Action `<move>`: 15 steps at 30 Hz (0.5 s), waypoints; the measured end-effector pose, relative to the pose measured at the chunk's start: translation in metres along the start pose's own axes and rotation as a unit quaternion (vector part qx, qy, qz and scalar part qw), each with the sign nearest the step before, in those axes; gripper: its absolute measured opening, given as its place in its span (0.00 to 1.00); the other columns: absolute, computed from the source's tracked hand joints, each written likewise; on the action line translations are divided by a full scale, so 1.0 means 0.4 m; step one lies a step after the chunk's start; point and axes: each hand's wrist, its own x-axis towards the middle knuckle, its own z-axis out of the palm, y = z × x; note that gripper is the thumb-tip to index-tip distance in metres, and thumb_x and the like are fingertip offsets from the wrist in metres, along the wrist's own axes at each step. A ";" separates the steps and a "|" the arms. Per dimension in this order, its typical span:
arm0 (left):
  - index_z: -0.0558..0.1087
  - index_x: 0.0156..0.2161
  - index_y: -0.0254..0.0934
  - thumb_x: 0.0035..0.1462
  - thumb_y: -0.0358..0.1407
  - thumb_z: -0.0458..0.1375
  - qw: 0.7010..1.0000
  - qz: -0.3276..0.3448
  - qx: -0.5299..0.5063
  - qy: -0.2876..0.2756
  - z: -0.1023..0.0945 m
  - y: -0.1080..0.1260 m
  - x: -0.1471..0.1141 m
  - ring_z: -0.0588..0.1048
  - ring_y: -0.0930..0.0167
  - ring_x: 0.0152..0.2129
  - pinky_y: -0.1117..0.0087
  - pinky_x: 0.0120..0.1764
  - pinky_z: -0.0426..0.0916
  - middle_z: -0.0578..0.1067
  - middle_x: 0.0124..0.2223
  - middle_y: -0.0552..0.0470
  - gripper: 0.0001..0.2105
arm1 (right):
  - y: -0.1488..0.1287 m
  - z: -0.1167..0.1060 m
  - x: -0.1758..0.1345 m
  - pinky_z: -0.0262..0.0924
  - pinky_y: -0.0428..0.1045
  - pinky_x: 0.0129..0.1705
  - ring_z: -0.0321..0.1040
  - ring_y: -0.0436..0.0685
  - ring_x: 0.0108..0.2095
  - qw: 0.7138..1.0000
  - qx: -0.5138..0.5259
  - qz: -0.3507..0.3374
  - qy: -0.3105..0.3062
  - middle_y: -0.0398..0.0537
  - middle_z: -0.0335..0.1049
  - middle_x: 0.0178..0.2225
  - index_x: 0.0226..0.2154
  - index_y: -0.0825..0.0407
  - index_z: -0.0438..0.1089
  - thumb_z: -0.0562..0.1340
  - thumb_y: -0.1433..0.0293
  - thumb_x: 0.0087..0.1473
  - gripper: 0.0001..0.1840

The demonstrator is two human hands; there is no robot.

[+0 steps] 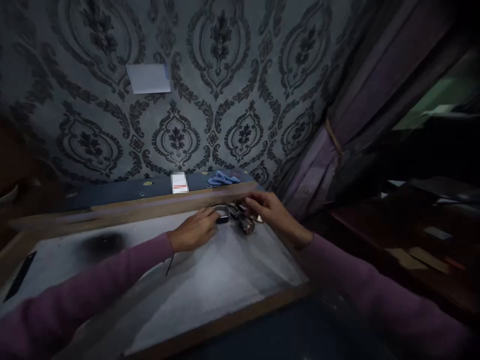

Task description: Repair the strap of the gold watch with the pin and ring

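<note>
The watches lay grouped near the far right corner of the table (210,275), where both hands could reach them together. The left hand (195,230) came in from the left, its fingertips at the dark watch (222,216); whether they gripped it or only steadied it, I could not tell. That watch's band formed a loop, which probably kept it propped rather than flat. The right hand (269,207) was bent over the corner, thumb and forefinger close together; whether anything was pinched there was hidden. The hands stood apart, with the bronze watch (246,225) between them, nearer the right. The table's raised wooden rim likely kept small things from sliding off. Beyond its far edge, a blue cloth (224,178) lay crumpled on the ledge (120,194), clear of the hands. A black strip (21,275) lay along the left edge.
</note>
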 end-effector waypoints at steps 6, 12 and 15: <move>0.56 0.61 0.38 0.55 0.39 0.60 0.996 -0.088 0.003 -0.007 0.046 0.035 0.067 0.62 0.55 0.55 0.55 0.53 0.63 0.61 0.58 0.40 0.30 | 0.083 -0.022 -0.077 0.63 0.56 0.48 0.69 0.62 0.46 0.970 -0.230 -0.062 0.045 0.58 0.70 0.45 0.45 0.56 0.70 0.54 0.67 0.58 0.16; 0.50 0.65 0.45 0.43 0.55 0.65 0.982 -0.175 0.027 -0.063 0.057 0.085 0.140 0.59 0.47 0.58 0.48 0.52 0.63 0.58 0.60 0.37 0.48 | 0.115 -0.012 -0.088 0.56 0.61 0.57 0.58 0.69 0.59 0.961 -0.276 -0.021 -0.011 0.64 0.62 0.56 0.58 0.57 0.60 0.65 0.56 0.50 0.37; 0.47 0.66 0.47 0.38 0.58 0.66 0.975 -0.200 0.040 -0.088 0.052 0.111 0.175 0.59 0.44 0.58 0.47 0.50 0.64 0.56 0.61 0.35 0.53 | 0.110 -0.022 -0.083 0.54 0.60 0.59 0.55 0.68 0.61 0.953 -0.299 -0.029 -0.028 0.64 0.60 0.58 0.59 0.57 0.59 0.66 0.57 0.49 0.39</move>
